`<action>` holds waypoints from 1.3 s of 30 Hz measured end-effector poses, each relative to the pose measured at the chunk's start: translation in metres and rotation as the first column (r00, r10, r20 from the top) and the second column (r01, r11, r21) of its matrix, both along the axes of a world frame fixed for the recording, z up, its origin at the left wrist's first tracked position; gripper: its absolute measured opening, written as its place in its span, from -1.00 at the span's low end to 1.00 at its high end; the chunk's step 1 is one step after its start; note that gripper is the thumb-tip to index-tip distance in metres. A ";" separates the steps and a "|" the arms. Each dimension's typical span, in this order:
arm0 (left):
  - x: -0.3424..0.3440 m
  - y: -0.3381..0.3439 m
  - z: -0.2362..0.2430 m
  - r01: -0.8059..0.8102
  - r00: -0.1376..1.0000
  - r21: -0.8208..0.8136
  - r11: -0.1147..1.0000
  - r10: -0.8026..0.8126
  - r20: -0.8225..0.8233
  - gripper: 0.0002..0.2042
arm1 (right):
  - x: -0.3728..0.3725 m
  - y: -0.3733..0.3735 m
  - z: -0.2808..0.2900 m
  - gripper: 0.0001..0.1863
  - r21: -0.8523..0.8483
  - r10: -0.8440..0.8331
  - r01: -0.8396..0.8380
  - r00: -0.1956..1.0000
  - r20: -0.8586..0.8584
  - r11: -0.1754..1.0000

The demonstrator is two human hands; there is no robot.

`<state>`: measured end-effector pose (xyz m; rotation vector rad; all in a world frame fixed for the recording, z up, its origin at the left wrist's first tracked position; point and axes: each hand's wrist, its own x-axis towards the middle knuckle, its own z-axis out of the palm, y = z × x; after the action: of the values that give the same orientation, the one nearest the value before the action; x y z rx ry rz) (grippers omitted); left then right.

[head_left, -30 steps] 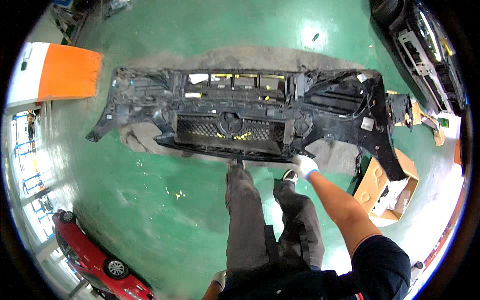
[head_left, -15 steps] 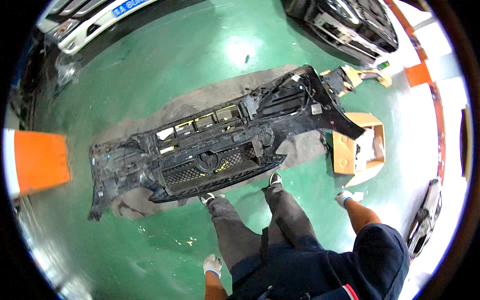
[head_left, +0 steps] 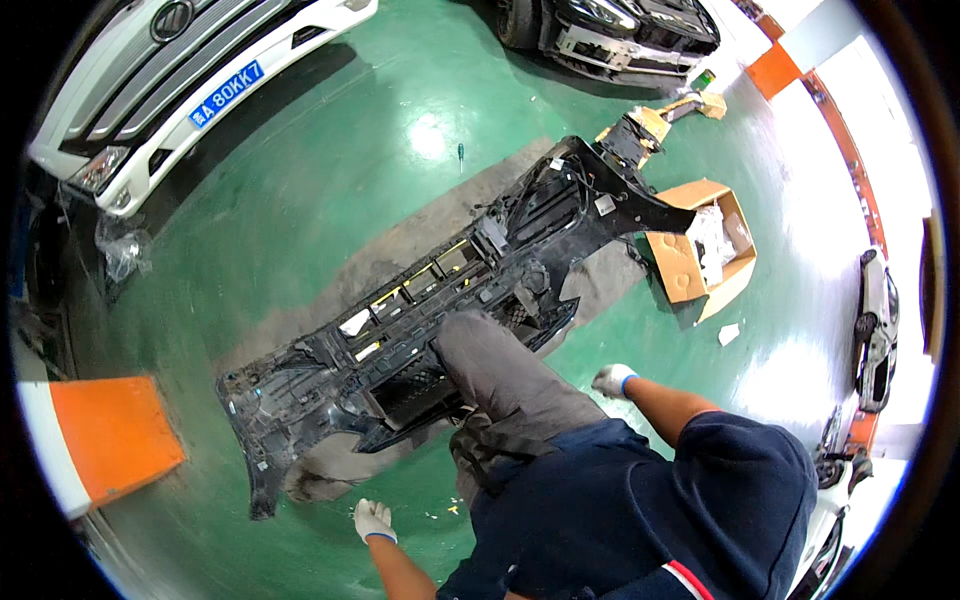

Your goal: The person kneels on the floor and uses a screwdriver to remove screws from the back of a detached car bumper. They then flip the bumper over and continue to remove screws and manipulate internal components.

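A black car front bumper with a mesh grille lies on a grey mat, its inner side with ribs, clips and wires facing up. My left hand, in a white knitted glove, hangs over the floor by the bumper's near left end. Its fingers are loosely parted with nothing in them. Off the bumper's near right side is my right hand, gloved alike, fingers slightly bent and empty. Neither hand touches the bumper. One grey trouser leg is bent forward over its middle and hides part of the grille. My feet are hidden.
An open cardboard box holding white wrapping stands at the bumper's right end. Beyond it lie cardboard-wrapped parts. A screwdriver and white paper are on the green floor. Cars stand around; an orange-and-white pillar is left.
My view has swung, and the bumper now appears more slanted. One leg has come forward over the bumper's middle. My right hand has moved closer to the bumper; both hands stay empty.
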<state>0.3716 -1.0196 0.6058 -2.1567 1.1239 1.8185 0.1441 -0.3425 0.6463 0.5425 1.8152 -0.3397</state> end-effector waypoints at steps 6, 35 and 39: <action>-0.090 -0.006 -0.003 -0.018 0.999 0.042 0.999 0.016 0.036 -0.87 | -0.075 -0.052 -0.072 -0.59 -0.084 0.018 -0.028 0.993 -0.119 0.996; -1.047 -0.062 -0.143 0.744 0.546 0.344 0.572 -0.818 0.180 -0.69 | -0.596 -0.172 -0.125 -0.59 -0.098 -0.848 0.875 0.424 -0.318 0.474; -1.179 -0.050 -0.217 0.827 0.272 0.526 0.196 -0.960 -0.069 -0.71 | -0.572 -0.200 -0.106 -0.60 -0.065 -0.908 0.979 0.152 -0.391 0.192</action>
<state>-0.8077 -1.0696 0.3884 -0.9072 1.2638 0.9547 -0.4282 -0.5430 0.5408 1.9571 1.5577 -1.2108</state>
